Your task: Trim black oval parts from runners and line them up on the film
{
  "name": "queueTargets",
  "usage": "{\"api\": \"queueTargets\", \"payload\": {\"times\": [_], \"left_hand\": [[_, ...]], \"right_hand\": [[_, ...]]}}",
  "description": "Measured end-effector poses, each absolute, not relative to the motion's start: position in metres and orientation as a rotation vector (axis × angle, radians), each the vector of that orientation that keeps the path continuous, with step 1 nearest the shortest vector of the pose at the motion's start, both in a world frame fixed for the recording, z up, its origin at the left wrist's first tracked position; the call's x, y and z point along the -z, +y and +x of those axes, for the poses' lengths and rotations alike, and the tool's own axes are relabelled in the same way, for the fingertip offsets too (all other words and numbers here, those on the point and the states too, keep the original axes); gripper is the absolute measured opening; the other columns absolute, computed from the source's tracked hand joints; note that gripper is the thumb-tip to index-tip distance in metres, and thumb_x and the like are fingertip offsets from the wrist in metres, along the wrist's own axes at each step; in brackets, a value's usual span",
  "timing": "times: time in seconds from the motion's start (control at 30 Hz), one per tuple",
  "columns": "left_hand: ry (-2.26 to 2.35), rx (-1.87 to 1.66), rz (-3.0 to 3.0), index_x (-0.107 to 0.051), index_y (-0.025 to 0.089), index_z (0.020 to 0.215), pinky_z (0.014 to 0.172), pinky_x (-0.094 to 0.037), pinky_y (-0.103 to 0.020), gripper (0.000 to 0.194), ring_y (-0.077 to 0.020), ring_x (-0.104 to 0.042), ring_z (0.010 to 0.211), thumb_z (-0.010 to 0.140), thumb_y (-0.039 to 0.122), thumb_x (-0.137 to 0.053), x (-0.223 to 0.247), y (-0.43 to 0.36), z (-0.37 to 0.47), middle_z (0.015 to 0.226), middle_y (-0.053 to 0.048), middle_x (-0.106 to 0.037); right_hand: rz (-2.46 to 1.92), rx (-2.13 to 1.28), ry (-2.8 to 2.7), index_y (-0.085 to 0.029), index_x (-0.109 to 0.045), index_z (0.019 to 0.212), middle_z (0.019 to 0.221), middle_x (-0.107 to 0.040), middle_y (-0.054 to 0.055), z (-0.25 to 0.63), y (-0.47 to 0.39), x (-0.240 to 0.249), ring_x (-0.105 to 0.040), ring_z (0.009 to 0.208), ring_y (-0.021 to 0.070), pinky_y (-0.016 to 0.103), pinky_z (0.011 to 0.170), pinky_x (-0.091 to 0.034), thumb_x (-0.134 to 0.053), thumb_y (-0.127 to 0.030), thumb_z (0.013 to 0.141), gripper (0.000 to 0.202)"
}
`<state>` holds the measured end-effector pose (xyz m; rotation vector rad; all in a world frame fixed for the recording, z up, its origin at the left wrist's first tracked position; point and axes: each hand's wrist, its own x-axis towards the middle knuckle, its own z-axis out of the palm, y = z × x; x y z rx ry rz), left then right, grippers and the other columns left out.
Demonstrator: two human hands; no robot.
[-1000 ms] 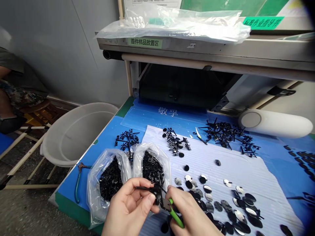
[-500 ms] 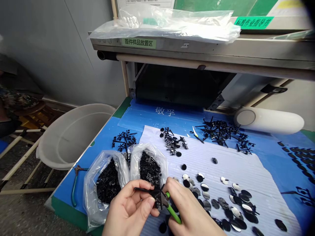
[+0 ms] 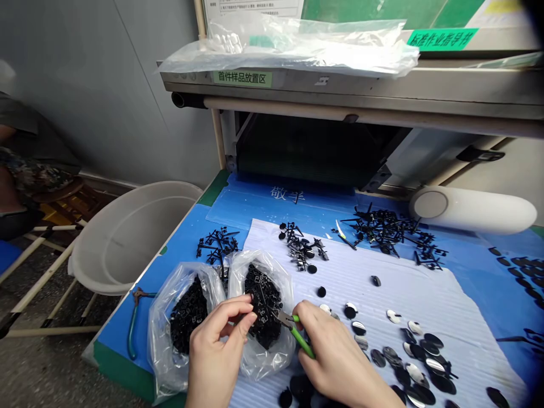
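My right hand (image 3: 329,345) grips green-handled side cutters (image 3: 302,341), whose jaws sit over the right-hand clear bag (image 3: 278,354). Small black plastic parts (image 3: 263,306) fill that bag. Just left of the jaws, the fingertips of my left hand (image 3: 221,343) are closed together above the bag's edge. What they pinch, if anything, blends into the black parts behind. A second clear bag (image 3: 159,323), also holding black parts, stands left of my left hand.
Black round discs (image 3: 425,362) lie scattered on the white sheet (image 3: 357,272). Black sprues (image 3: 382,229) are heaped behind. Teal-handled pliers (image 3: 133,323) lie at the left edge, beside a large white bin (image 3: 106,249). A person (image 3: 29,164) sits far left.
The black sprue piece between my hands has left them. My hands have moved apart, the left one up and left over the bag. A small dark piece now shows over the mat's white lettering.
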<state>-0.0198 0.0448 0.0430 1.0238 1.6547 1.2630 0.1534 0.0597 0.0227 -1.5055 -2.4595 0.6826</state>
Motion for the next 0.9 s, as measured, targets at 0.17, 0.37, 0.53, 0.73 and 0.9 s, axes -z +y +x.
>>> {"api": "queueTargets", "payload": {"times": [0.17,0.37,0.53,0.73,0.9], "left_hand": [[1.743,-1.385,1.402,-0.068,0.022,0.067,0.077,-0.045,-0.027,0.008,-0.0199,-0.060,0.083,0.067,0.017,-0.062,-0.038,0.049,-0.021,0.085,-0.005,-0.067],[1.489,-1.362,1.287,-0.062,0.022,0.072,0.075,-0.048,-0.023,0.005,-0.0168,-0.061,0.086,0.071,0.020,-0.058,-0.034,0.042,-0.020,0.100,-0.005,-0.065],[1.389,-1.375,1.015,-0.062,0.021,0.068,0.070,-0.048,-0.018,0.002,-0.0140,-0.063,0.079,0.070,0.022,-0.061,-0.045,0.035,-0.015,0.097,-0.004,-0.067],[1.332,-1.362,0.879,-0.062,0.020,0.066,0.070,-0.048,-0.017,0.004,-0.0136,-0.064,0.075,0.067,0.024,-0.063,-0.053,0.031,-0.014,0.093,-0.004,-0.067],[1.340,-1.317,0.871,-0.062,0.019,0.065,0.068,-0.049,-0.018,0.007,-0.0145,-0.064,0.073,0.067,0.026,-0.063,-0.053,0.027,-0.018,0.094,-0.006,-0.067]], "right_hand": [[-1.593,-0.683,-2.374,-0.020,-0.033,0.079,0.076,-0.042,0.001,0.148,0.061,-0.023,-0.042,0.070,0.0182,0.027,0.059,-0.032,-0.039,-0.006,0.058,0.026],[-1.455,-0.877,-2.293,-0.020,-0.034,0.083,0.081,-0.040,0.001,0.144,0.062,-0.029,-0.041,0.074,0.0180,0.029,0.064,-0.035,-0.039,-0.005,0.055,0.033],[-1.371,-0.958,-2.292,-0.020,-0.034,0.086,0.082,-0.039,0.002,0.144,0.059,-0.036,-0.040,0.077,0.0183,0.030,0.066,-0.036,-0.039,-0.004,0.052,0.038],[-1.328,-0.943,-2.338,-0.020,-0.035,0.086,0.082,-0.039,0.002,0.144,0.056,-0.038,-0.040,0.077,0.0183,0.030,0.066,-0.035,-0.040,-0.003,0.053,0.038],[-1.300,-0.911,-2.426,-0.020,-0.035,0.084,0.081,-0.039,0.002,0.147,0.055,-0.037,-0.039,0.074,0.0177,0.029,0.065,-0.034,-0.040,-0.002,0.054,0.035]]}}
